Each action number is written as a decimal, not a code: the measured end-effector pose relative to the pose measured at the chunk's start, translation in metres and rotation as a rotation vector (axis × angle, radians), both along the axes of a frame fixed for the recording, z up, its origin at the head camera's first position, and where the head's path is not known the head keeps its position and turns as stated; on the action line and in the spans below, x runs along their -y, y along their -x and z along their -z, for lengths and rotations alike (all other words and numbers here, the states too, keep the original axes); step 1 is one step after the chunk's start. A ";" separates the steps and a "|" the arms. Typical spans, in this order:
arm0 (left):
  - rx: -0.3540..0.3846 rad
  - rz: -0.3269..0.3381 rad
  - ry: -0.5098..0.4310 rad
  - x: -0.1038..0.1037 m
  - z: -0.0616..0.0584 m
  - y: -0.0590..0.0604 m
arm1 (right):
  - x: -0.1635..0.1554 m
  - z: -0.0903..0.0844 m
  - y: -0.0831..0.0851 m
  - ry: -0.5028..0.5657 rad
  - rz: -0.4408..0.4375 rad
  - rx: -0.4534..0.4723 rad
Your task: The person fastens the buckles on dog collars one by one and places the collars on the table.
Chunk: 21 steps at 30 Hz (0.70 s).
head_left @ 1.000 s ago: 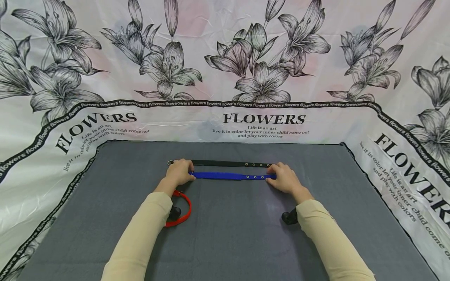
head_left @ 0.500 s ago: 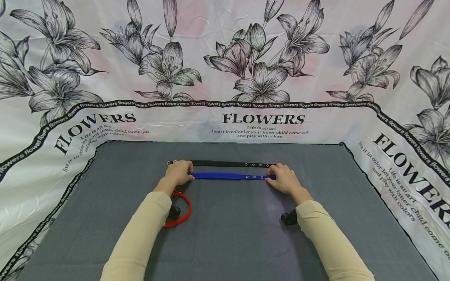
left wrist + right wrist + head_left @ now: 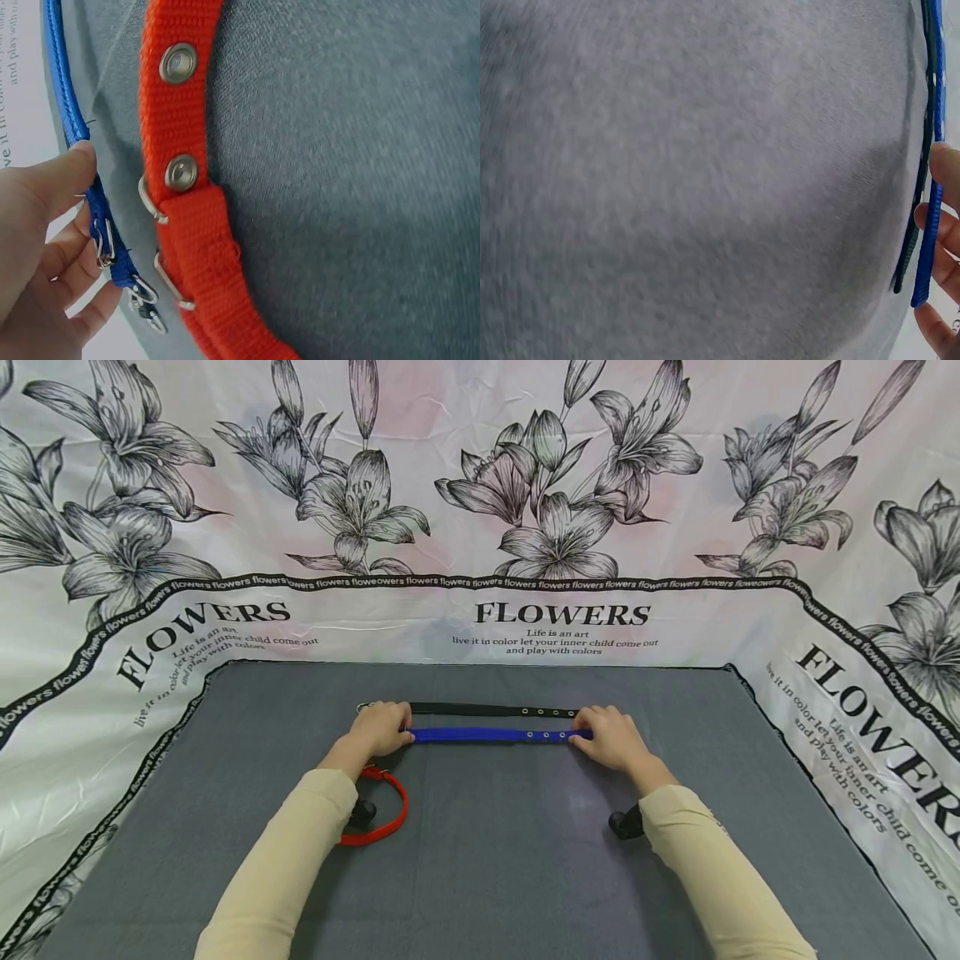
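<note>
The left grip [image 3: 382,728] and the right grip [image 3: 611,737] pinch one blue strap [image 3: 468,735] near opposite ends, holding it straight across the bench [image 3: 495,868] beside one black strap [image 3: 468,709]; one red strap [image 3: 187,206] lies looped near the left sleeve [image 3: 281,860].

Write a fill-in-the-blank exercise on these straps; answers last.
The flat blue fabric strap is pinched near one end by the left hand, near the other by the ____ hand.
In the head picture, the flat black fabric strap appears ____ up than the blue one.
The red looped woven strap lies nearer the ____ hand than the right hand.
The left wrist view shows ____ round silver eyelets in the red strap.
Missing words: right; higher; left; two.
</note>
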<state>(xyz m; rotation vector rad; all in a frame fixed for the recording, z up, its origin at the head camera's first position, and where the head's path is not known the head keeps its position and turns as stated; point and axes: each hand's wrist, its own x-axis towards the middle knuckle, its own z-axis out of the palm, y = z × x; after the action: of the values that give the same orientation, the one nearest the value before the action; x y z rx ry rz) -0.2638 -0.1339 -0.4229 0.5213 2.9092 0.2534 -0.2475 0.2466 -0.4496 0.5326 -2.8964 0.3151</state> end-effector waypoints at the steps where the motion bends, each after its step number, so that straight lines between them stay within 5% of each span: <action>1: 0.000 0.001 -0.010 0.000 -0.001 -0.001 | 0.000 -0.001 0.000 -0.004 -0.006 -0.003; 11: 0.028 -0.016 -0.247 0.010 -0.010 -0.009 | -0.005 -0.006 -0.003 -0.003 -0.027 -0.010; 21: -0.030 0.066 -0.300 0.020 -0.006 -0.014 | -0.002 -0.008 -0.009 0.038 -0.083 -0.015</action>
<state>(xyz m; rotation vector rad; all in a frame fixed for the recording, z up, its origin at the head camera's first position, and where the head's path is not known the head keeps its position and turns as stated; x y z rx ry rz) -0.2499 -0.1536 -0.4169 0.6693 2.8906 0.6838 -0.2385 0.2486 -0.4419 0.6469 -2.8528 0.3748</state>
